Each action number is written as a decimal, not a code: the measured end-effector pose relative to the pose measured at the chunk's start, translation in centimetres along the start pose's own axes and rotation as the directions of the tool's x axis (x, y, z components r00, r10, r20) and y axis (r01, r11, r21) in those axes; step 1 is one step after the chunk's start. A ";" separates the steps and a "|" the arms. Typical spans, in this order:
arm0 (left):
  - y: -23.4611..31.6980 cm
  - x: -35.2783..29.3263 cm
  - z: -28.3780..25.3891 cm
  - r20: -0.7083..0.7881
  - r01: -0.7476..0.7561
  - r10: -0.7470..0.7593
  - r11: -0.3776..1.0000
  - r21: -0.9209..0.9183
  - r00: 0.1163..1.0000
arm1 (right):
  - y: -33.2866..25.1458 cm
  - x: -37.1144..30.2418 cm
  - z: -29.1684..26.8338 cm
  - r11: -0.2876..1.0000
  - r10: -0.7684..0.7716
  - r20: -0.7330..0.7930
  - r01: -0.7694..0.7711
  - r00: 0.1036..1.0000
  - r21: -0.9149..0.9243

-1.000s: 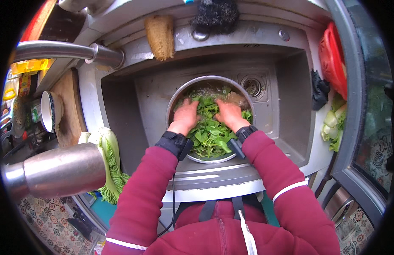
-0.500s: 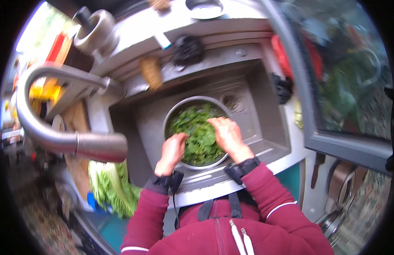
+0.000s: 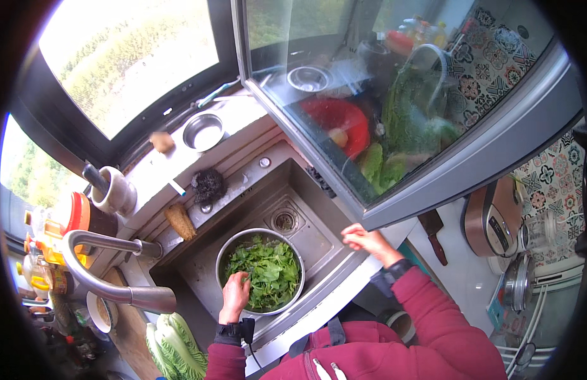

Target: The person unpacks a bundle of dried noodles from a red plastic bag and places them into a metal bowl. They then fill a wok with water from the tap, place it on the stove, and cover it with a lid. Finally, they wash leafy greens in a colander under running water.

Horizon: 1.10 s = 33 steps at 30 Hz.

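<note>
A round metal bowl (image 3: 300,273) stands in the sink, filled with loose leafy greens (image 3: 271,269). At its left rim my left hand (image 3: 235,296) reaches in, its fingers curled together at the edge of the leaves; the fingertips are partly hidden among them. My right hand (image 3: 369,244) hangs apart from the bowl, over the sink's right front edge. Its fingers are loosely bent and somewhat spread, and I see nothing in them.
The faucet (image 3: 116,290) arches in from the left. A napa cabbage (image 3: 173,345) lies beside the sink. An open window sash (image 3: 458,171) juts over the right side. Behind the sink are a dark scrubber (image 3: 209,185) and a brown loofah (image 3: 180,221). A cleaver (image 3: 433,237) lies right.
My right hand has left the greens and moved right, out of the bowl. The left hand stays at the bowl's left side. My view has turned toward the window and right-hand counter.
</note>
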<state>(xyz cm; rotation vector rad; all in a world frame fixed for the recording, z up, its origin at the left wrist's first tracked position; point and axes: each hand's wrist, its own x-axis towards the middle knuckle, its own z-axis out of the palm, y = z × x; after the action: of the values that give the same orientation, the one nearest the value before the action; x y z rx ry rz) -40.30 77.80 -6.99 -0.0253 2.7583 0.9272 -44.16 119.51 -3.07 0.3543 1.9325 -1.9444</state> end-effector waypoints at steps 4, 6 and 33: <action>2.7 0.1 -0.5 -0.011 0.002 -0.001 0.995 0.104 1.000 | -3.3 -0.9 -9.3 0.980 0.111 -0.044 -0.116 0.993 -0.163; 4.8 0.8 -0.4 -0.025 -0.025 0.028 0.994 0.104 0.999 | -4.3 0.6 -13.2 0.978 0.182 -0.157 -0.194 0.971 -0.070; 13.2 -2.4 -0.2 0.194 -0.013 -0.045 0.957 0.289 0.980 | -13.3 25.2 -12.8 0.802 -0.364 -0.534 -0.035 0.763 -0.597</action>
<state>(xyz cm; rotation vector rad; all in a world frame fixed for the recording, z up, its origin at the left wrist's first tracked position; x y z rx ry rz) -39.16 88.10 1.58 0.0897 2.6712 0.4831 -73.57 129.95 -2.30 0.7355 2.9700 -1.2758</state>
